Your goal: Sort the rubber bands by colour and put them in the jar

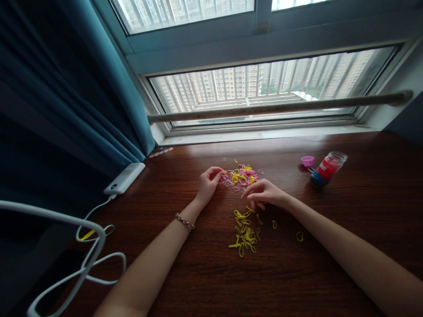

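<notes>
A mixed heap of small pink and yellow rubber bands [243,175] lies on the dark wooden table [205,273] near the window. My left hand [207,182] reaches its left edge, fingers pinched together at the bands; what they hold is too small to make out. My right hand [262,193] rests just below the heap, fingers curled in a pinch over the table. Closer to me lies a separate pile of yellow bands [245,232], with a few stray yellow ones [299,236] to its right. A beaded bracelet [184,221] circles my left wrist.
A glass jar [327,168] with red and blue contents lies tilted at the right, its pink lid [307,160] beside it. A white power bank [124,178] with a white cable [95,253] sits at the left by a teal curtain [66,88]. The window sill runs behind.
</notes>
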The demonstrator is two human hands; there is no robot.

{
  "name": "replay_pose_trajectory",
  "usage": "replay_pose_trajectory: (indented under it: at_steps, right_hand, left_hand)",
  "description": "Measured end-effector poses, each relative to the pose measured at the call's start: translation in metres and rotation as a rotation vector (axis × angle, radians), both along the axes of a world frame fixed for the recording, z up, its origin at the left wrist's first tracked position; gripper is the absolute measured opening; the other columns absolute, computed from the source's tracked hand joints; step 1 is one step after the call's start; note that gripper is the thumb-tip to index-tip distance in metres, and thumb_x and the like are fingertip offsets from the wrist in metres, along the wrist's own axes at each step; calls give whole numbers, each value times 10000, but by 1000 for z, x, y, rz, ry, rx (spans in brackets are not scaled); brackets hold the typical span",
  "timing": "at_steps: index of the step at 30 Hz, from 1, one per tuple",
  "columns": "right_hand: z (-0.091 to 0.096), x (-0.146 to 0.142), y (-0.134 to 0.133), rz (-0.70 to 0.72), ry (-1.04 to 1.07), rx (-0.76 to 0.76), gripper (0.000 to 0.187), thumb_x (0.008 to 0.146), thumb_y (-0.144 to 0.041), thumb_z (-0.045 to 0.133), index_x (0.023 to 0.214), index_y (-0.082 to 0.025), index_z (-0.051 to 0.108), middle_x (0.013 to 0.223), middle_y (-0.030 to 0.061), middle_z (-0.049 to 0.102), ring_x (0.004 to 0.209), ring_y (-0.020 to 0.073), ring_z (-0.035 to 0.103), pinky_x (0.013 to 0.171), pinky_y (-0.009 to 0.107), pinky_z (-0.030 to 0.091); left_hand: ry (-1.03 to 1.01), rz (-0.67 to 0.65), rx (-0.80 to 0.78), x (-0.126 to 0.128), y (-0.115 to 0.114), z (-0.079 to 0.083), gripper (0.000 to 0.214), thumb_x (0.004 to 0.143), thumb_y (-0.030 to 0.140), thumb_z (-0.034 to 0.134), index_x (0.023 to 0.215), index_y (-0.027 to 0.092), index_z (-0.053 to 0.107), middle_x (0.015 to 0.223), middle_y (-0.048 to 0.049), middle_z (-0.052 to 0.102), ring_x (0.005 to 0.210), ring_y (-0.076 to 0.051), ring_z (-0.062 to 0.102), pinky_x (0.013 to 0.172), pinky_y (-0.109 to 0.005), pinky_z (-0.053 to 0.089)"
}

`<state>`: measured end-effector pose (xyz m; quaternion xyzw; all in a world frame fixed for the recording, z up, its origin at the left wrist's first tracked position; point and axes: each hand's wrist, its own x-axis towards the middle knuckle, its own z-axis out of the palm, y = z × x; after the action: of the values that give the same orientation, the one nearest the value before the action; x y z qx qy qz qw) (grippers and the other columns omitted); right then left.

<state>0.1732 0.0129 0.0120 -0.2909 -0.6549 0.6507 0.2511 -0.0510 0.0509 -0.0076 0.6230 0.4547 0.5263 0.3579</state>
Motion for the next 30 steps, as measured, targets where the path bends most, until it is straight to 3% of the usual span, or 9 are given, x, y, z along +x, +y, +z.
replay_pose_trajectory:
  at_steps: [5, 7, 21, 30]
  right_hand:
    - [-8, 3, 8, -408, 55, 141, 355, 719, -472, 568, 688, -123, 620, 498, -5, 581, 339, 40, 385, 348, 173, 287]
    - [-9, 4, 9, -481, 61, 154, 363, 724, -488, 556, 664, -132, 603, 498, -5, 573, 356, 51, 393, 363, 185, 301]
    - [-6, 4, 8, -508, 61, 174, 379, 719, -514, 545, 629, -148, 587, 496, 3, 577, 382, 78, 431, 371, 203, 325]
    - [-7, 4, 8, -512, 55, 191, 382, 733, -510, 529, 648, -144, 591, 497, 10, 575, 391, 80, 432, 367, 203, 325]
  left_hand:
    - [51, -7, 21, 0, -1, -1, 163, 737, 283, 584, 817, 146, 623, 767, -47, 662, 687, -151, 627, 678, -291, 516]
    - [85, -13, 47, -1, -1, -1, 162, 735, 289, 586, 804, 151, 634, 795, -51, 664, 726, -159, 625, 697, -297, 513]
    - [153, 36, 110, 1, -5, 5, 177, 711, 326, 604, 688, 151, 594, 735, -27, 609, 629, -117, 555, 591, -242, 465]
    - [198, 47, 142, -1, -1, 1, 123, 707, 279, 597, 712, 156, 607, 782, -32, 580, 678, -121, 535, 600, -239, 454]
